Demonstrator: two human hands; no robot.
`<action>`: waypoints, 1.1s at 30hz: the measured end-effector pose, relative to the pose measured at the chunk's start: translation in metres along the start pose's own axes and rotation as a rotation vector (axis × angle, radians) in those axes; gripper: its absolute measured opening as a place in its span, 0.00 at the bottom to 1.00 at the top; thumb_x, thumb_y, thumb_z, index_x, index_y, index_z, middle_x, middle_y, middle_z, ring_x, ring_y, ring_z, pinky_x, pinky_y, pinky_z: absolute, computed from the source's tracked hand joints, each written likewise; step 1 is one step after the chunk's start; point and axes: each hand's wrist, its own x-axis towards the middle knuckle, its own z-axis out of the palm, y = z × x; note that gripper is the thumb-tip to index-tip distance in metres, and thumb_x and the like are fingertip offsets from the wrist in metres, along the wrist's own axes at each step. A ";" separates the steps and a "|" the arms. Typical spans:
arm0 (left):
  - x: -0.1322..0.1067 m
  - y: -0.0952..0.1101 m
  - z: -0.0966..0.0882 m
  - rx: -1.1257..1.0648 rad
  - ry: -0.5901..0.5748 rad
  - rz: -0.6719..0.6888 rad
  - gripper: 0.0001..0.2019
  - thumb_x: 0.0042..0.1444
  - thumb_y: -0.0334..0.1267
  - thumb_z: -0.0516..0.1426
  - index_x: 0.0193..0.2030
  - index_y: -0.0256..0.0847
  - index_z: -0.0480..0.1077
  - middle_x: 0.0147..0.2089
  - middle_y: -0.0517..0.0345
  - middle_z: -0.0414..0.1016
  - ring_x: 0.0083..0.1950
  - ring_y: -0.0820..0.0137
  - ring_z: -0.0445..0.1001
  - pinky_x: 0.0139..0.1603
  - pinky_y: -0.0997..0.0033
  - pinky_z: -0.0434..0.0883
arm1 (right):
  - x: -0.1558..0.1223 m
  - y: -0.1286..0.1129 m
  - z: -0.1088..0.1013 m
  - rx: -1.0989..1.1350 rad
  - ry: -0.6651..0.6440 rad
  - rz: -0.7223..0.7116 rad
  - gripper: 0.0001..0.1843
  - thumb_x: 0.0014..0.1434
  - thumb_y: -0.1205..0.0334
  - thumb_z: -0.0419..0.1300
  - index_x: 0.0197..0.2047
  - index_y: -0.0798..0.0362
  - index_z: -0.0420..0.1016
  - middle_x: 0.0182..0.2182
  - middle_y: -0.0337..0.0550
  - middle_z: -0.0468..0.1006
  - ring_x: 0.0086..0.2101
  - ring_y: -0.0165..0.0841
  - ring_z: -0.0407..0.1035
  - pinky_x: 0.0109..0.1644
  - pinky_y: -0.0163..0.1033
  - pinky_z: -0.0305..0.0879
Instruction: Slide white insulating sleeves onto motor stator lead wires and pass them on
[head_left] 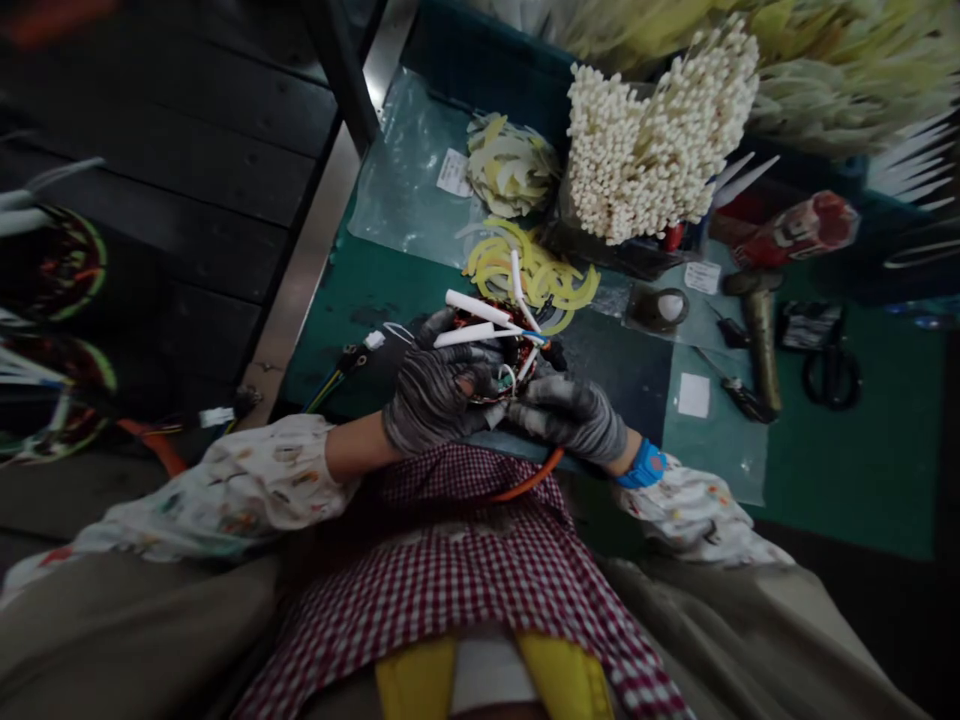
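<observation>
A wire-wound motor stator [525,355] with copper windings stands on the bench edge in front of my apron. White insulating sleeves [469,335] stick out from its top over thin white and blue leads. My left hand [431,395], in a grey striped glove, is closed around the stator's left side. My right hand [574,415], gloved too, has its fingers pinched at the near rim, where a thin white cord [508,376] loops up. The fingertips of both hands almost meet there. An orange cable [529,482] hangs below my right hand.
Yellow curved insulation strips [559,275] lie just behind the stator. Beyond are a bundle of white sleeves [622,150], a red can [799,228], a hammer [763,340] and scissors [831,375]. Cable ends with a white connector [373,341] lie left. More stators [56,375] sit far left.
</observation>
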 end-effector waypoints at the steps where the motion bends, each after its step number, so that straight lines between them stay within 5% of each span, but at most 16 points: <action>1: 0.000 0.000 0.000 -0.007 0.011 0.003 0.15 0.65 0.49 0.67 0.56 0.48 0.82 0.58 0.55 0.90 0.66 0.50 0.86 0.88 0.32 0.64 | -0.004 0.002 0.000 -0.053 -0.019 -0.053 0.13 0.82 0.52 0.62 0.57 0.42 0.88 0.48 0.44 0.91 0.51 0.42 0.87 0.66 0.56 0.84; 4: -0.002 -0.001 0.001 -0.026 0.005 -0.025 0.15 0.65 0.49 0.67 0.55 0.49 0.83 0.58 0.56 0.90 0.66 0.50 0.86 0.89 0.33 0.63 | -0.014 -0.001 -0.002 -0.156 -0.127 -0.178 0.11 0.80 0.63 0.63 0.54 0.40 0.88 0.48 0.42 0.91 0.54 0.40 0.86 0.69 0.57 0.81; 9: 0.000 -0.001 0.001 -0.067 -0.049 -0.076 0.11 0.64 0.43 0.67 0.52 0.53 0.84 0.58 0.60 0.90 0.71 0.51 0.83 0.92 0.36 0.56 | 0.003 -0.027 0.006 -0.055 -0.178 -0.033 0.14 0.84 0.57 0.57 0.56 0.46 0.86 0.49 0.42 0.91 0.49 0.34 0.86 0.57 0.41 0.85; 14: 0.000 -0.006 -0.002 -0.004 -0.003 0.037 0.06 0.67 0.44 0.69 0.47 0.48 0.84 0.57 0.54 0.90 0.71 0.53 0.83 0.89 0.37 0.62 | 0.061 -0.024 0.022 -0.265 0.237 0.081 0.18 0.82 0.60 0.52 0.48 0.48 0.85 0.46 0.49 0.88 0.47 0.41 0.84 0.55 0.47 0.85; 19: -0.021 -0.012 -0.007 0.116 -0.012 0.122 0.13 0.71 0.37 0.69 0.57 0.62 0.84 0.61 0.64 0.89 0.67 0.57 0.84 0.86 0.35 0.66 | 0.052 -0.016 0.009 -0.299 0.574 0.248 0.11 0.78 0.58 0.58 0.59 0.43 0.79 0.52 0.47 0.84 0.55 0.43 0.80 0.68 0.54 0.80; 23: -0.034 -0.009 -0.030 0.320 0.031 0.191 0.24 0.66 0.24 0.66 0.62 0.59 0.83 0.63 0.57 0.88 0.62 0.53 0.85 0.61 0.51 0.83 | 0.043 -0.005 0.010 -0.345 0.335 0.384 0.25 0.69 0.57 0.71 0.67 0.50 0.80 0.65 0.58 0.77 0.64 0.51 0.76 0.73 0.58 0.78; 26: -0.030 -0.006 -0.054 0.445 -0.055 0.335 0.24 0.68 0.23 0.60 0.64 0.53 0.82 0.59 0.53 0.89 0.55 0.56 0.87 0.40 0.65 0.79 | 0.068 0.015 0.007 -0.280 0.117 0.318 0.27 0.67 0.65 0.70 0.68 0.50 0.82 0.71 0.58 0.75 0.63 0.49 0.79 0.72 0.56 0.79; 30: -0.020 -0.011 -0.074 0.454 -0.077 0.328 0.16 0.70 0.25 0.58 0.55 0.45 0.84 0.51 0.49 0.90 0.52 0.54 0.86 0.44 0.60 0.81 | 0.116 0.037 -0.004 -0.115 -0.194 0.025 0.20 0.69 0.69 0.69 0.62 0.48 0.85 0.68 0.51 0.80 0.62 0.42 0.80 0.73 0.50 0.77; 33: -0.020 -0.020 -0.079 0.461 -0.010 0.341 0.14 0.70 0.26 0.60 0.54 0.45 0.83 0.50 0.50 0.90 0.50 0.56 0.87 0.49 0.59 0.82 | 0.125 0.037 -0.007 -0.154 -0.146 0.012 0.20 0.70 0.61 0.73 0.64 0.49 0.84 0.70 0.54 0.79 0.63 0.43 0.80 0.74 0.49 0.77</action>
